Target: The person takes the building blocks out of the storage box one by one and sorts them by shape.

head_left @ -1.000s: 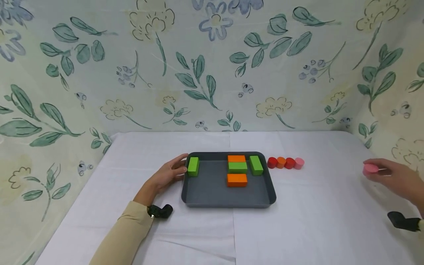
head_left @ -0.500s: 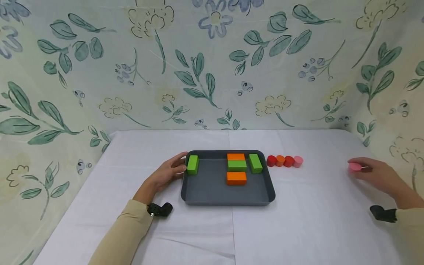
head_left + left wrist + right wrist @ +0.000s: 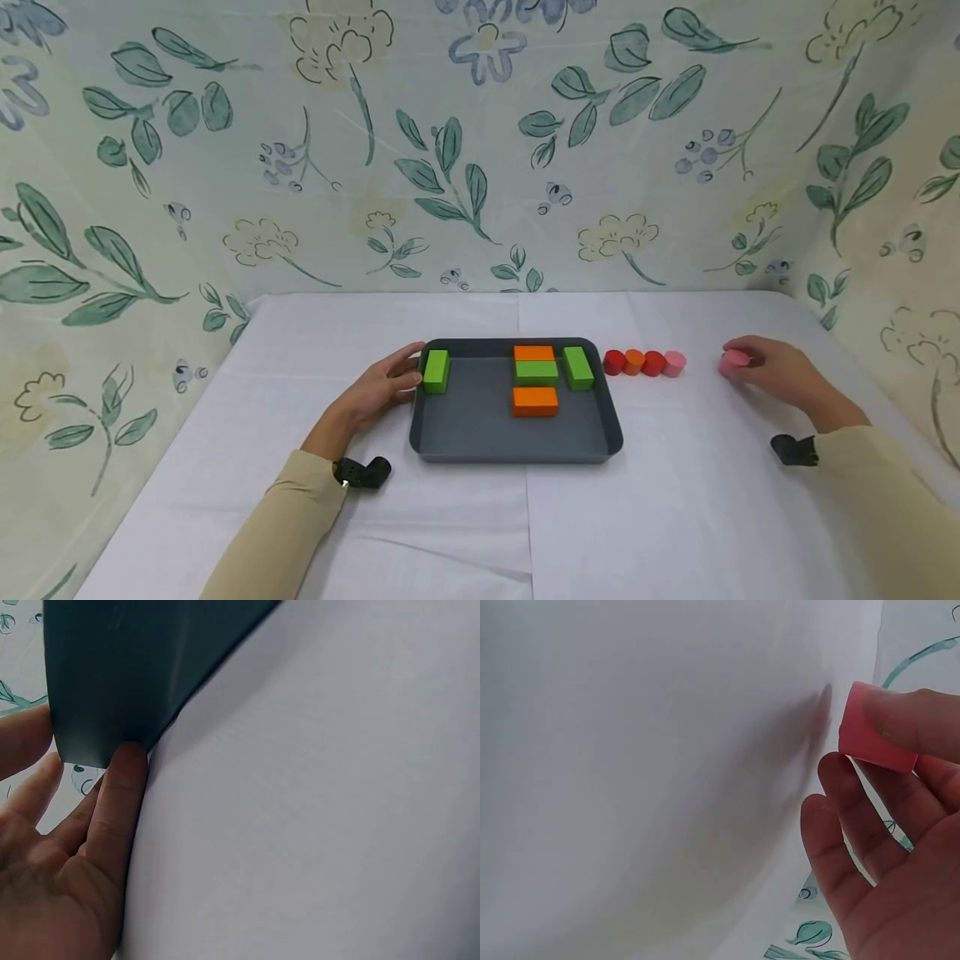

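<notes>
- so, right hand first: what does it grip?

- my right hand (image 3: 776,375) grips a pink cylinder (image 3: 732,363), pinched between thumb and fingers. right wrist view: the lower fingers are loosely bent beneath it.

- position of that cylinder?

- right of the tray (image 3: 472,429) and a little right of the row (image 3: 649,364), apart from both. it looks lifted: a shadow falls on the white cloth (image 3: 690,517), with a gap between.

- and the row?

- four cylinders, close side by side, just outside the tray's right wall. from left to right: red one (image 3: 614,362), orange one (image 3: 633,362), second red one (image 3: 654,364), second pink one (image 3: 674,364).

- noted. left hand?

- my left hand (image 3: 375,392) rests at the tray's left end, fingers relaxed rather than curled, fingertips touching the outer wall. how hard they press, i cannot tell.

- tray contents?

- five blocks. left green block (image 3: 437,372) along the left wall, right green block (image 3: 578,369) near the right wall. between them, closer to the right: far orange block (image 3: 533,353) by the far rim, middle green block (image 3: 536,373) just in front of it, then near orange block (image 3: 535,402), set slightly apart. whether the middle green block touches the far orange block, unclear.

- anything on your arms?

- beige sleeves (image 3: 277,525), plus a black device (image 3: 366,474) at each wrist. a floral backdrop (image 3: 555,150) rises behind the cloth.
</notes>
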### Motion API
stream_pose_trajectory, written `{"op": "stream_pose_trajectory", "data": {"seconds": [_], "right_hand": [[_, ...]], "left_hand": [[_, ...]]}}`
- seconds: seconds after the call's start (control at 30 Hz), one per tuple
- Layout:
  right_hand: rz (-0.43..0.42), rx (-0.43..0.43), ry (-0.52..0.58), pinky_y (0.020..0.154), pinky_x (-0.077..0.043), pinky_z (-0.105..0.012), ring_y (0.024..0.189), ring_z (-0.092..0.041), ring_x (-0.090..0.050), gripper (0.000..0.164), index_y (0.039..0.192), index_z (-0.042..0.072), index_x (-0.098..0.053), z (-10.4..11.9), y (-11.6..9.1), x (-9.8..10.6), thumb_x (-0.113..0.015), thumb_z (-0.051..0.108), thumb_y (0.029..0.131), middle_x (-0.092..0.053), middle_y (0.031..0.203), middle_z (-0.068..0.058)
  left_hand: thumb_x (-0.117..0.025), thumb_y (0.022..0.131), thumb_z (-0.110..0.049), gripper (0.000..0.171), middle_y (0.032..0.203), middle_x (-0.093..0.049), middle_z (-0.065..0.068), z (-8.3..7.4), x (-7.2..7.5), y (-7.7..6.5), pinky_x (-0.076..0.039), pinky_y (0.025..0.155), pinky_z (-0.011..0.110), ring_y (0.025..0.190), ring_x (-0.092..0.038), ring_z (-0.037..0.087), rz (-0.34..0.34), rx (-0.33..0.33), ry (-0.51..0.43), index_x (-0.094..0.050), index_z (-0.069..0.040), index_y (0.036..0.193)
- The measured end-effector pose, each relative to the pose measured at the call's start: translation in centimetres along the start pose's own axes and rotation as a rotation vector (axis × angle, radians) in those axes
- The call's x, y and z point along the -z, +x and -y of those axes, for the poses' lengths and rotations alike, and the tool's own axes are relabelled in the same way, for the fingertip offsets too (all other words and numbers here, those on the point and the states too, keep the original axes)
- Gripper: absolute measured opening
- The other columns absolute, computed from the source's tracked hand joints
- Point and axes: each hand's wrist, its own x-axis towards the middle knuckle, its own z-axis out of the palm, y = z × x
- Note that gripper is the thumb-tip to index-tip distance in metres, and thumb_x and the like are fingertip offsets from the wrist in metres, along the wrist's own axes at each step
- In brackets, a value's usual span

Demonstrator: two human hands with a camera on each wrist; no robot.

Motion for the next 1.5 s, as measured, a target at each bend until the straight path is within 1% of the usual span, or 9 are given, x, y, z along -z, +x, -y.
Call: {"op": "stream_pose_trajectory", "data": {"seconds": [0.1,0.23,0.33,0.43,0.7,1.0,1.23,1.4,1.5], "right_hand": [[0.01,-0.004,-0.004,0.096,-0.05,-0.062,0.116,-0.05,-0.047,0.054,0.137,-0.006,-0.047,1.1,0.7,-0.2,-0.064,0.024,0.095,-0.048,0.134,-0.033],[0.011,0.01,-0.002,0.097,-0.05,-0.061,0.116,-0.049,-0.048,0.053,0.135,-0.005,-0.049,2.2,1.3,-0.5,-0.066,0.024,0.094,-0.051,0.132,-0.032],[0.027,0.021,0.01,0.096,-0.051,-0.06,0.116,-0.049,-0.049,0.053,0.134,-0.005,-0.05,2.8,1.6,-0.7,-0.067,0.025,0.094,-0.052,0.131,-0.031],[0.051,0.012,0.018,0.095,-0.053,-0.058,0.116,-0.048,-0.05,0.052,0.134,-0.004,-0.05,3.1,2.0,-1.0,-0.066,0.024,0.094,-0.052,0.131,-0.031],[0.094,-0.002,0.022,0.095,-0.053,-0.057,0.114,-0.045,-0.051,0.05,0.135,-0.002,-0.051,3.4,2.7,-1.7,-0.066,0.021,0.093,-0.054,0.129,-0.029],[0.13,-0.014,0.042,0.095,-0.053,-0.055,0.112,-0.042,-0.05,0.05,0.135,-0.003,-0.051,3.8,2.6,-1.9,-0.065,0.02,0.093,-0.054,0.127,-0.029],[0.169,-0.032,0.06,0.095,-0.053,-0.054,0.112,-0.042,-0.048,0.053,0.137,-0.004,-0.05,3.9,2.3,-1.7,-0.064,0.023,0.093,-0.052,0.129,-0.03],[0.18,-0.051,0.068,0.098,-0.05,-0.058,0.115,-0.044,-0.046,0.057,0.14,-0.004,-0.048,3.4,2.5,-1.7,-0.065,0.024,0.093,-0.049,0.132,-0.032],[0.203,-0.054,0.062,0.099,-0.049,-0.06,0.118,-0.046,-0.043,0.062,0.144,-0.003,-0.044,3.3,2.6,-1.6,-0.065,0.025,0.093,-0.045,0.137,-0.033]], "left_hand": [[-0.056,0.101,-0.016,0.065,0.165,-0.024,0.015,0.0,0.0,0.1,-0.037,0.118,0.053,0.149,-0.034,0.035,0.002,0.003,0.001,-0.027,-0.028,0.157],[-0.055,0.101,-0.015,0.065,0.165,-0.023,0.015,0.0,0.0,0.0,-0.037,0.118,0.053,0.149,-0.033,0.035,0.004,0.0,-0.003,-0.026,-0.027,0.158],[-0.055,0.101,-0.014,0.065,0.165,-0.023,0.015,0.0,0.1,0.0,-0.037,0.118,0.053,0.149,-0.034,0.035,0.005,-0.006,-0.005,-0.027,-0.027,0.158],[-0.055,0.101,-0.014,0.064,0.165,-0.023,0.015,0.0,0.1,0.1,-0.037,0.118,0.053,0.149,-0.034,0.035,0.007,-0.009,-0.006,-0.027,-0.027,0.158],[-0.054,0.101,-0.015,0.064,0.165,-0.023,0.014,-0.1,0.1,0.1,-0.036,0.119,0.053,0.149,-0.033,0.035,0.01,-0.001,-0.001,-0.026,-0.028,0.158],[-0.055,0.101,-0.016,0.064,0.165,-0.023,0.015,0.2,0.2,0.1,-0.036,0.119,0.053,0.149,-0.033,0.035,0.005,-0.005,0.001,-0.027,-0.027,0.158],[-0.055,0.101,-0.016,0.064,0.166,-0.022,0.014,0.2,0.1,-0.1,-0.036,0.119,0.053,0.15,-0.032,0.035,0.002,0.0,0.004,-0.026,-0.028,0.158],[-0.054,0.101,-0.017,0.064,0.166,-0.021,0.015,0.1,0.1,-0.1,-0.037,0.118,0.053,0.149,-0.032,0.036,0.001,-0.004,0.013,-0.026,-0.028,0.158],[-0.055,0.101,-0.017,0.064,0.165,-0.022,0.015,0.0,0.2,0.1,-0.037,0.118,0.052,0.149,-0.033,0.035,0.005,-0.006,0.008,-0.027,-0.028,0.157]]}}
